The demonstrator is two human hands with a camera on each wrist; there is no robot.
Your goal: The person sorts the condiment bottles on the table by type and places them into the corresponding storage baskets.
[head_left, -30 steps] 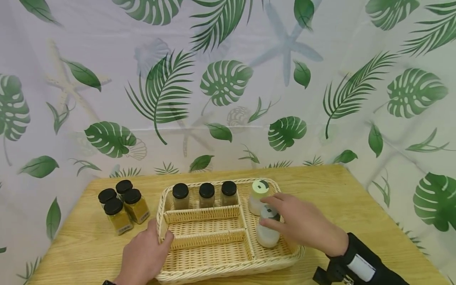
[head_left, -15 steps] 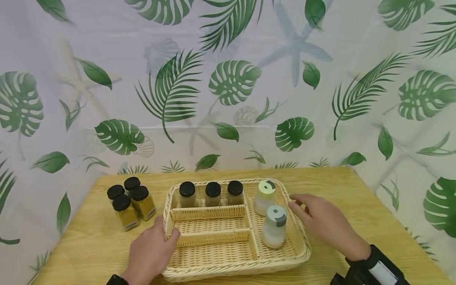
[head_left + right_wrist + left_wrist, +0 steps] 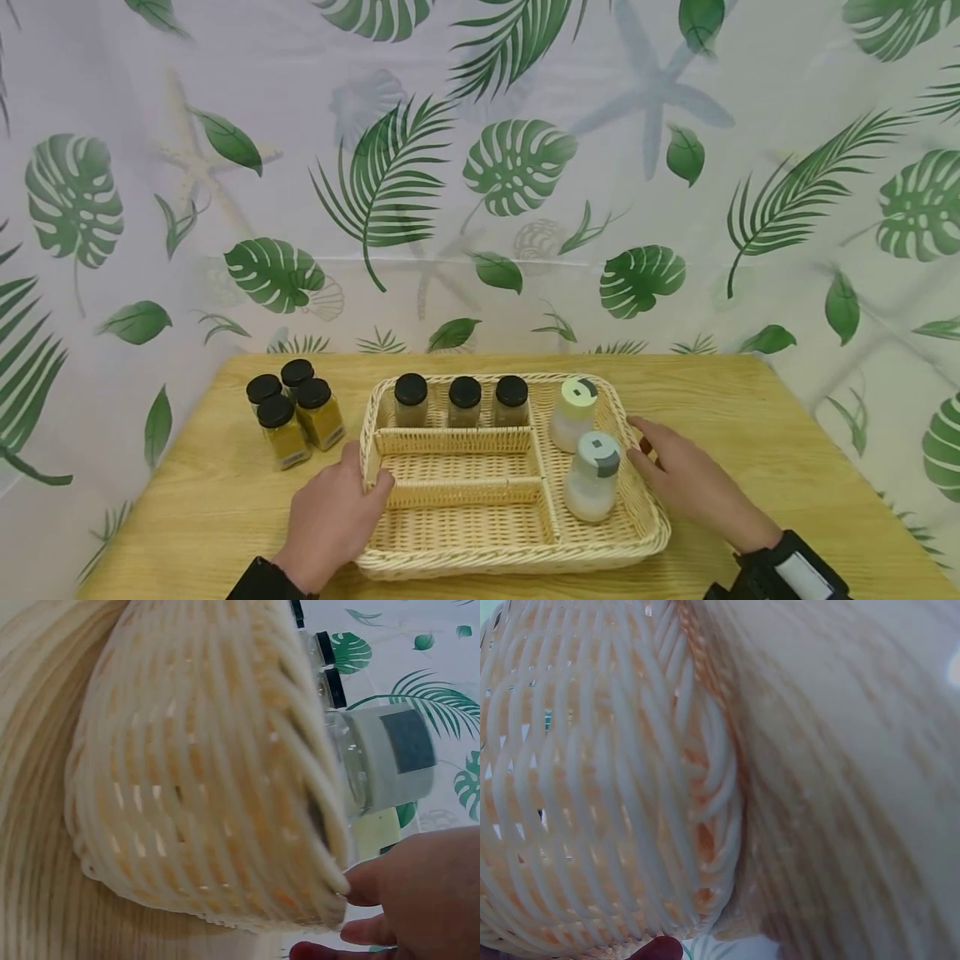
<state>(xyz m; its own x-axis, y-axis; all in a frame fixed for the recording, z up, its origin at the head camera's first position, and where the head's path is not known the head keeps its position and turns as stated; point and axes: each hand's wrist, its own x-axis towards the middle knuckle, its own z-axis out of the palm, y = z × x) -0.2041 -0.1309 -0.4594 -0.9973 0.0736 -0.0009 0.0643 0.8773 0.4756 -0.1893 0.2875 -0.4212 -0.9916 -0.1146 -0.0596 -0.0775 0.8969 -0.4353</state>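
Observation:
My left hand (image 3: 335, 512) grips the left rim of a wicker basket (image 3: 495, 557), its thumb over the edge. At the opposite rim, my right hand (image 3: 697, 483) holds the edge with thumb and fingertips, seen closer in the right wrist view. Two clear bottles stand in the right compartment: one with a yellow lid (image 3: 573, 412), the other with a pale grey lid (image 3: 592, 479). Three black-lidded jars (image 3: 464, 402) line the back compartment. The left wrist view shows mostly the basket's woven side (image 3: 592, 787) and one fingertip.
Several yellow-filled jars with black lids (image 3: 318, 412) stand grouped on the wooden table (image 3: 202, 508), left of the basket. Behind the table hangs a leaf-patterned cloth (image 3: 525, 292). The basket has two inner dividers (image 3: 457, 493) across its left part and one lengthwise.
My right hand has left the grey-lidded bottle and moved right to the basket's rim. The left hand keeps its grip. The whole head view has shifted slightly.

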